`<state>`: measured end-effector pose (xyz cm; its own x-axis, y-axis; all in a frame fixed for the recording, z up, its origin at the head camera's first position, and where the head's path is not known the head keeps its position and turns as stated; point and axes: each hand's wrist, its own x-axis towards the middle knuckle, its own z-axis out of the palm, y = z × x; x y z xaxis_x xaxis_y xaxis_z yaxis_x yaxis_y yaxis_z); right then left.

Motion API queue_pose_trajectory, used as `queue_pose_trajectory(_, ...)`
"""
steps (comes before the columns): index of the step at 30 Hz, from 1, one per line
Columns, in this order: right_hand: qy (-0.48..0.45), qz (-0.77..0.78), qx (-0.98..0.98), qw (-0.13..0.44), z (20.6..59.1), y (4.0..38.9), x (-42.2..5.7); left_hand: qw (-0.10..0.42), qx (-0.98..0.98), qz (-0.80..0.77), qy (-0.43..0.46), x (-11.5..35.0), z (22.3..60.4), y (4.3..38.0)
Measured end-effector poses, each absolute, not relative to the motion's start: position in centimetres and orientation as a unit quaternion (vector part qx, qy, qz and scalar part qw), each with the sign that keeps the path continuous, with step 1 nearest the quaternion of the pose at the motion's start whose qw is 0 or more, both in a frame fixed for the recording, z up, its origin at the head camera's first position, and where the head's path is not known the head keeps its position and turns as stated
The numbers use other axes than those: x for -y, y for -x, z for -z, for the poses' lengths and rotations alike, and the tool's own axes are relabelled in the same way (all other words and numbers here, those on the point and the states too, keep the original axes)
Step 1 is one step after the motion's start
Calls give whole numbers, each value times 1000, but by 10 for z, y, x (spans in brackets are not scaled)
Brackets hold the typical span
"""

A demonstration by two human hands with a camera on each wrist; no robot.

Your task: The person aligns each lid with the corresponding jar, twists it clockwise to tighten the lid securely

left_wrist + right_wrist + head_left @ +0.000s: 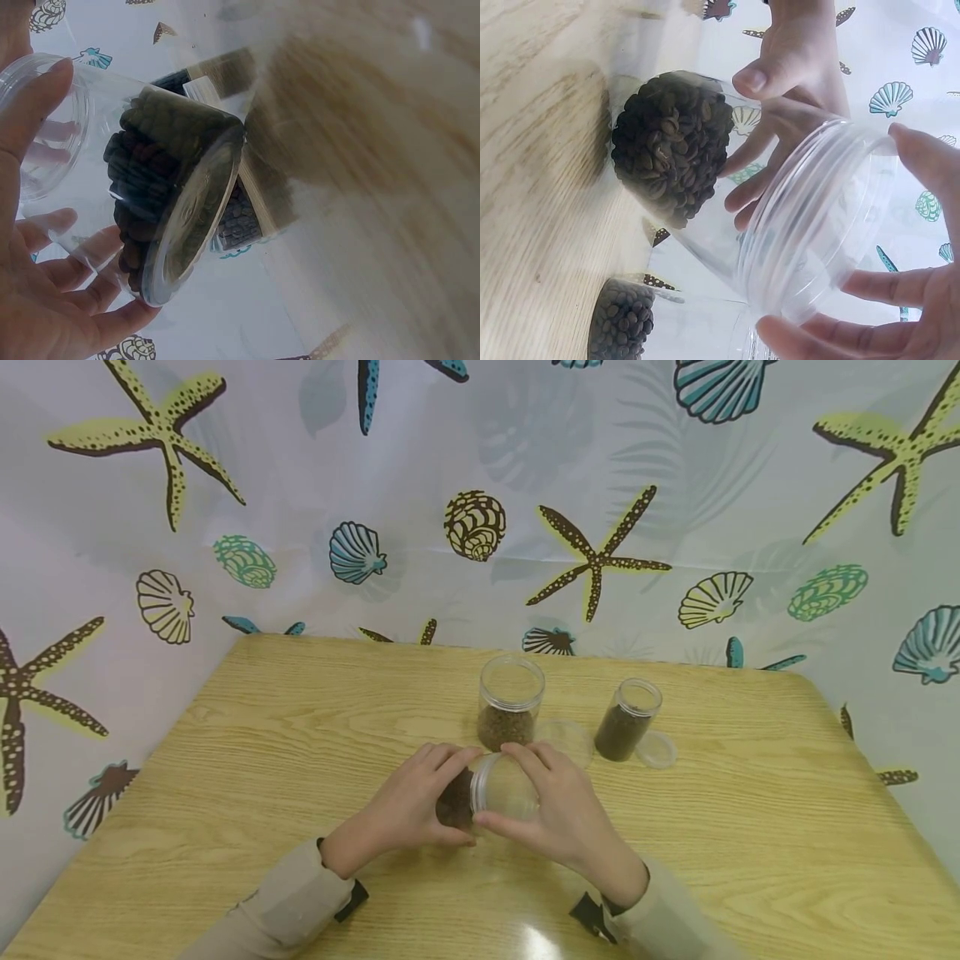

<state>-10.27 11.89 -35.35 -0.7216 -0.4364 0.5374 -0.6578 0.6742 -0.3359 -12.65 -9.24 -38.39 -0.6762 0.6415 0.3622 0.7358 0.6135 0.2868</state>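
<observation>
Between my hands is a clear jar of coffee beans (671,142), tilted, its beans gathered at the base. My left hand (412,797) grips the jar's body, thumb on one side and fingers on the other. My right hand (562,810) holds the clear lid (512,789) at the jar's mouth, with fingertips spread round the rim. I cannot tell whether the lid is screwed tight. Just behind them stands a wide uncovered jar (512,706), partly filled with brown beans. A slimmer uncovered jar (626,722) with dark contents stands to the right.
A large clear disc-like lid (566,743) lies flat on the wooden table (300,710), between the two standing jars. Beside the slim jar lies a smaller lid (657,750). A curtain (420,460) printed with shells and starfish hangs behind the table and along both sides.
</observation>
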Motion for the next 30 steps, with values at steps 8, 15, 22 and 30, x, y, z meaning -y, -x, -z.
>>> queue_pose_trajectory(8, -298, -255, 904, 170, 349, 100, -121, 119, 889, 207, 391, 92, 383, 128)
queue_pose_trajectory(15, -369, -245, 885, 146, 350, 101, -128, 117, 889, 208, 392, 93, 384, 127)
queue_pose_trajectory(22, -447, -233, 851, 144, 354, 103, -133, 124, 885, 211, 397, 93, 385, 125)
queue_pose_trajectory(30, -492, -214, 835, 124, 352, 106, -136, 122, 884, 216, 396, 92, 384, 125)
